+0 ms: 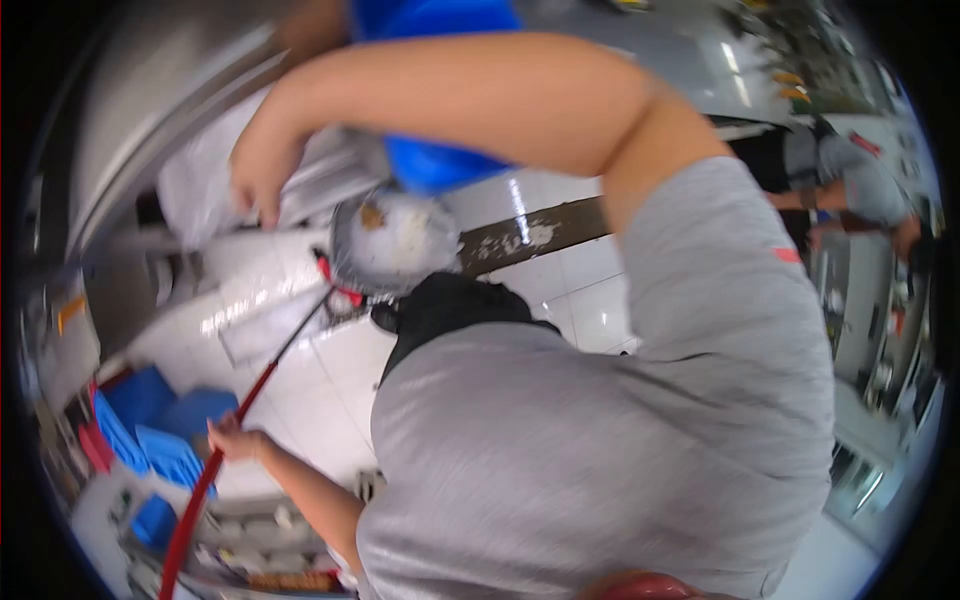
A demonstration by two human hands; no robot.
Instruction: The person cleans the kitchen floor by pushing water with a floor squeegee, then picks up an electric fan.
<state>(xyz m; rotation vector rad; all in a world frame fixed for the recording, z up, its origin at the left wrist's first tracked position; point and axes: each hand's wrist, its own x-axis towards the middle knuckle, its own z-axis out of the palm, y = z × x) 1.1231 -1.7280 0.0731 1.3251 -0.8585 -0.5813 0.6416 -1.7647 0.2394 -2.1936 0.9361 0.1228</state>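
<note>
My left hand (237,440) is wrapped around a long red pole (202,489) that slants across the lower left. The pole's far part is black and reaches a small red piece beside a round bin. The bin (395,242) is lined with clear plastic and has white and brownish matter inside. My right arm stretches across the top of the view, and my right hand (272,162) hangs with its fingers pointing down and slightly apart. It is blurred, in front of crumpled translucent plastic (335,178). I see nothing held in it, and whether it touches the plastic I cannot tell.
A blue container (440,165) lies behind my right forearm. White floor tiles (345,365) look wet and shiny, with a dark strip (545,235) across them. Blue boxes (150,410) stand at the left. Another person (845,180) in grey stands at the right.
</note>
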